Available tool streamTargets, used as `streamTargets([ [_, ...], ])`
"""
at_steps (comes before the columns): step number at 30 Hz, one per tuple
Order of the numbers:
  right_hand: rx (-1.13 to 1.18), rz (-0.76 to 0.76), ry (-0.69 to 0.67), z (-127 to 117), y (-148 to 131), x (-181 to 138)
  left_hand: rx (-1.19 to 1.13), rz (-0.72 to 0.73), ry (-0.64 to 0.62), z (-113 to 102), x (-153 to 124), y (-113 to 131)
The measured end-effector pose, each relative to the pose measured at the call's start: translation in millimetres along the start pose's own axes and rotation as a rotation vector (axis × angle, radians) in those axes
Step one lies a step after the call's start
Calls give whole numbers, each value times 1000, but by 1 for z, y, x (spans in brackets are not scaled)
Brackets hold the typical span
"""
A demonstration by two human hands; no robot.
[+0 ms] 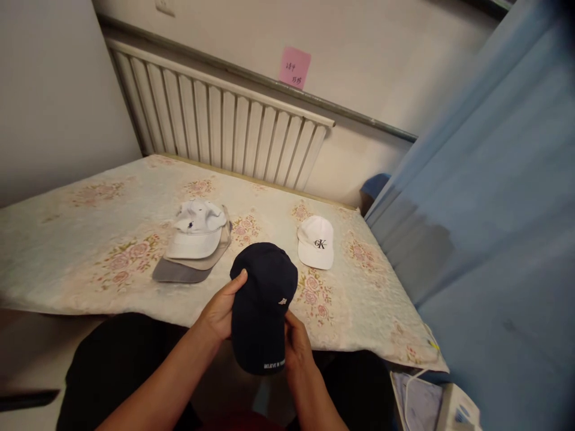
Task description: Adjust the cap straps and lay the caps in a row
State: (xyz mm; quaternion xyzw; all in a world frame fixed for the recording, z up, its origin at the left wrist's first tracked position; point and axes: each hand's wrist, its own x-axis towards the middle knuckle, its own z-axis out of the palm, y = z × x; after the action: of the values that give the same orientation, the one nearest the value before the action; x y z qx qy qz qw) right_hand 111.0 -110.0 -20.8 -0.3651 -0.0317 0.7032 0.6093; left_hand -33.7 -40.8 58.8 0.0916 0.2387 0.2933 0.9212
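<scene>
Both hands hold a dark navy baseball cap (260, 305) above the near edge of the bed, its brim toward me. My left hand (221, 308) grips its left side, thumb on top and the other fingers hidden beneath. My right hand (297, 341) is closed on the right side near the brim, partly covered by it. White lettering runs along the brim's edge, and a small light emblem sits on the front. To the left lies a stack of caps, a white one (197, 230) over a beige one and a grey one. A white cap with black CK letters (316, 242) rests on the right.
The caps lie on a flowered bed cover (265, 209). Behind it stand a white radiator (224, 120) and a wall with a pink note (294, 67). A blue curtain (485, 197) hangs at the right. A white box (458, 407) and cable are at the lower right.
</scene>
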Motion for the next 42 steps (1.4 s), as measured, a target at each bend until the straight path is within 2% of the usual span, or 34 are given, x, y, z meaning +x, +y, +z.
streamTargets([
  [10, 33, 8, 65, 5, -5, -8, -1, -23, 32, -2, -2, 1],
  [14, -8, -1, 52, 8, -5, -10, -15, -12, -11, -7, -2, 0],
  [17, -32, -46, 33, 9, -4, -10, -31, 3, -50, -13, -2, 0],
  [28, -47, -244, -20, 0, -2, -7, -50, 2, -61, -38, 5, 1],
  [35, -38, -332, 22, 2, -6, -11, -90, 1, -144, -60, 12, 1],
  [42, -78, -392, -58, 1, -8, -17, -59, 32, -141, -73, 13, -1],
])
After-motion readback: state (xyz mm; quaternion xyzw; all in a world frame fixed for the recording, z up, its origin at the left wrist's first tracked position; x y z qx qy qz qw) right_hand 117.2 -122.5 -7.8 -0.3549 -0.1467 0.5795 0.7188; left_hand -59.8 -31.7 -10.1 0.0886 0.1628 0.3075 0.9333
